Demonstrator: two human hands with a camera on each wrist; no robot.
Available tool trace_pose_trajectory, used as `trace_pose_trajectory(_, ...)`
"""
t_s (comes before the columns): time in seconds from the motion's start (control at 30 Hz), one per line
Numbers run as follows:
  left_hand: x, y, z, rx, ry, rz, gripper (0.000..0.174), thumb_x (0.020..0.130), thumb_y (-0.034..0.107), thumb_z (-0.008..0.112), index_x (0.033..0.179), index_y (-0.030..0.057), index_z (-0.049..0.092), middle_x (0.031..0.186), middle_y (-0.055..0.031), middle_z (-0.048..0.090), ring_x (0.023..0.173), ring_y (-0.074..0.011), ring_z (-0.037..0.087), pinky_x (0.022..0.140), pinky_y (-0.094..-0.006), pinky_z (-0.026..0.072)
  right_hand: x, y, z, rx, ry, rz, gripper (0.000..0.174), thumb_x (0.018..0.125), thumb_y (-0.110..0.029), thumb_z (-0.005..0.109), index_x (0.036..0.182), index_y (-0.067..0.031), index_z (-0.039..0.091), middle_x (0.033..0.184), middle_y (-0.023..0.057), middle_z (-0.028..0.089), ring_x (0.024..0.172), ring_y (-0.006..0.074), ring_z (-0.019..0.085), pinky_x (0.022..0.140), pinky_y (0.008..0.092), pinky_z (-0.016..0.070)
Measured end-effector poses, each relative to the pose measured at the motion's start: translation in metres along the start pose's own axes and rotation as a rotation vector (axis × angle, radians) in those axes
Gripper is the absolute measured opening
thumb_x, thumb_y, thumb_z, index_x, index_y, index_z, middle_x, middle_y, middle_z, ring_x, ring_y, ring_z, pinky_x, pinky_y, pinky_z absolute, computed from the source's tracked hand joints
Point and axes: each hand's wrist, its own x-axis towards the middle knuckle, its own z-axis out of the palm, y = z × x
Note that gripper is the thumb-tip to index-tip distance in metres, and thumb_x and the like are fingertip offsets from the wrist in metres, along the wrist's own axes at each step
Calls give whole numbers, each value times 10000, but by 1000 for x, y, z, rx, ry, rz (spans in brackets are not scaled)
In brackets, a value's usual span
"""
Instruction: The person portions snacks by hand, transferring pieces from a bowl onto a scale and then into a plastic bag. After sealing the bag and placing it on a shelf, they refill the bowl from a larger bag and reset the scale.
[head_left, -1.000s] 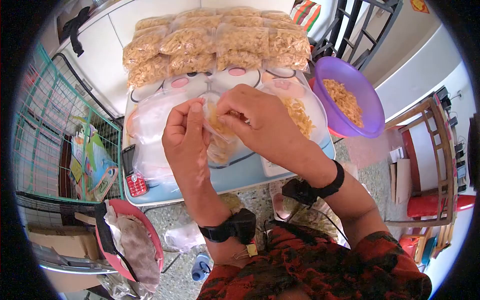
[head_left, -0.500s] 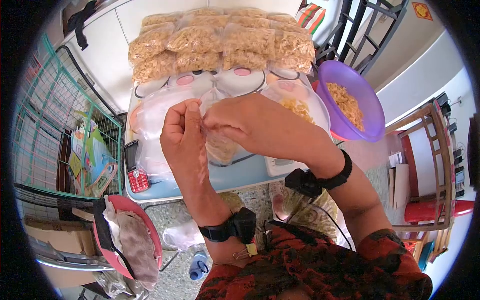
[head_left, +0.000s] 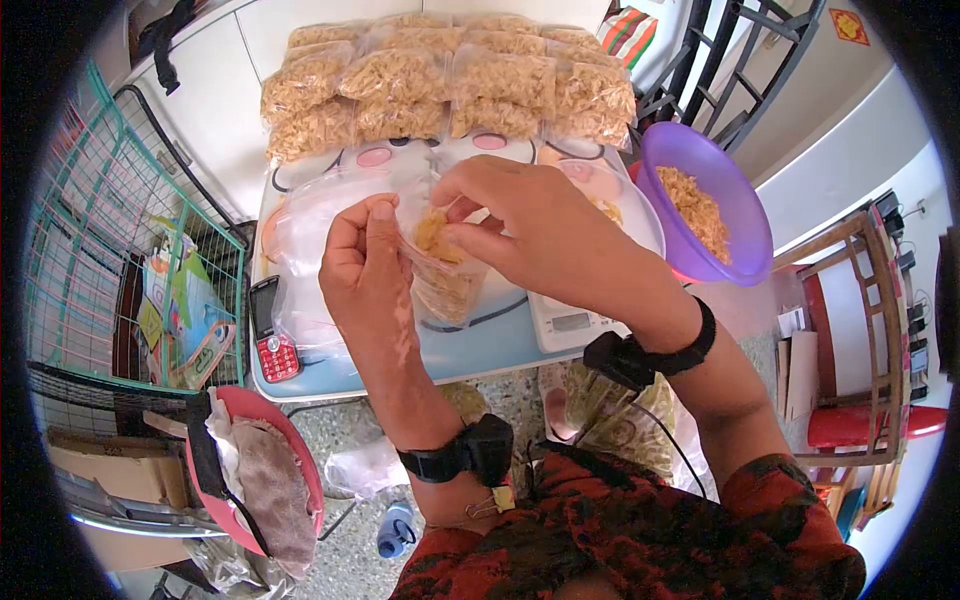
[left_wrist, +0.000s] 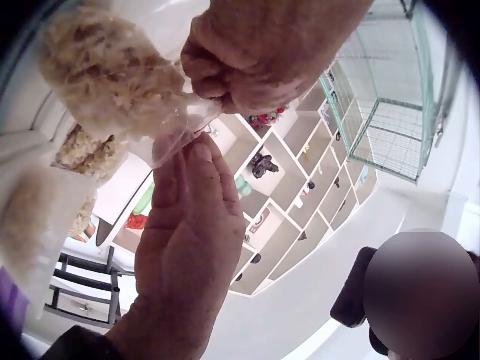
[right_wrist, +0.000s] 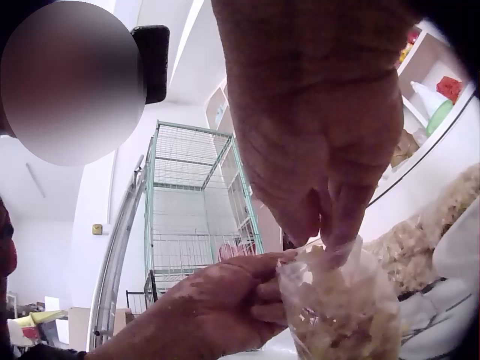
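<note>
With our left hand [head_left: 366, 268] we pinch the bag [head_left: 445, 292] by its rim, hanging lengthwise, mouth up beneath our right hand [head_left: 535, 212], whose grip we cannot tell

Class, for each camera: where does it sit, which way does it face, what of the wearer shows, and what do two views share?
Head: head-worn, facing forward and down at the table; left hand, right hand and forearms show.
Left wrist: strapped there, facing along that hand to the bag; both hands and a blurred head show.
Right wrist: likewise, along the right hand to the bag; both hands and head show.
Shared: both wrist views include a green wire cage.
</note>
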Motion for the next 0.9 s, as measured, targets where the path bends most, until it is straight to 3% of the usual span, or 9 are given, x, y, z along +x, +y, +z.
trace_pose_trajectory(0.07, 0, -1, 0, -18, -1, 0, 163, 947, 167, 611, 985, 12, 641, 686, 52, 530, 542, 1, 383, 465, -164, 271, -2, -3, -5, -104, -107, -21, 251, 873, -170, 602, 1073, -18, 605, 965, 154, 646, 916, 323, 639, 794, 379, 518)
trace_pose_trajectory(0.17, -2, -1, 3, -13, -12, 8, 174, 941, 183, 619, 993, 18, 639, 679, 57, 514, 519, 4, 359, 444, -166, 249, -8, 5, 16, -36, -160, -222, 267, 788, -200, 607, 946, 15, 601, 891, 193, 623, 860, 379, 617, 781, 441, 504)
trace_pose_trajectory(0.27, -4, -2, 4, 7, -50, 25, 201, 931, 214, 631, 1010, 30, 637, 664, 66, 483, 470, 5, 318, 402, -173, 206, -10, 14, 29, -249, -179, -293, 242, 783, -187, 606, 915, 17, 601, 907, 198, 620, 859, 382, 617, 769, 439, 507)
trace_pose_trajectory(0.37, -3, -5, 3, 32, -68, 34, 198, 931, 216, 630, 1009, 33, 635, 653, 68, 479, 470, 5, 317, 406, -176, 198, -5, 13, 34, -327, -225, -172, 240, 774, -170, 608, 918, 22, 607, 928, 196, 619, 873, 368, 620, 778, 441, 506)
trace_pose_trajectory(0.47, -1, -4, 2, 6, -34, 28, 182, 939, 203, 620, 998, 32, 634, 660, 69, 487, 499, 7, 334, 430, -171, 212, -1, 13, 30, -229, -167, -247, 235, 786, -152, 591, 935, 29, 611, 937, 183, 622, 879, 357, 615, 792, 453, 499)
trace_pose_trajectory(0.57, -2, -2, -2, -32, -32, 26, 152, 957, 173, 596, 979, 28, 634, 689, 69, 510, 558, 11, 364, 476, -157, 253, -3, 7, 8, -78, -109, -383, 313, 819, -126, 600, 1111, -13, 591, 1119, 153, 605, 1033, 333, 585, 897, 399, 469)
trace_pose_trajectory(0.67, -4, 3, 0, 2, -65, 42, 152, 961, 176, 592, 977, 31, 634, 692, 69, 509, 558, 12, 355, 477, -159, 252, -1, 13, -8, -182, 74, -342, 314, 842, -110, 589, 1153, -69, 590, 1163, 128, 604, 1055, 315, 584, 896, 395, 474)
trace_pose_trajectory(0.77, -8, 6, 5, -12, -97, 42, 168, 955, 199, 602, 983, 36, 635, 686, 73, 498, 539, 11, 339, 461, -165, 234, 4, 3, -23, -101, 108, -168, 316, 848, -109, 593, 1161, -68, 585, 1126, 132, 612, 1021, 308, 593, 857, 388, 489)
trace_pose_trajectory(0.9, -8, 4, 5, -18, -115, 71, 201, 940, 242, 622, 993, 49, 637, 674, 79, 485, 508, 6, 320, 438, -173, 208, 7, 14, -1, -152, 129, -114, 212, 843, -86, 592, 1050, -47, 617, 972, 142, 634, 908, 303, 614, 768, 370, 499)
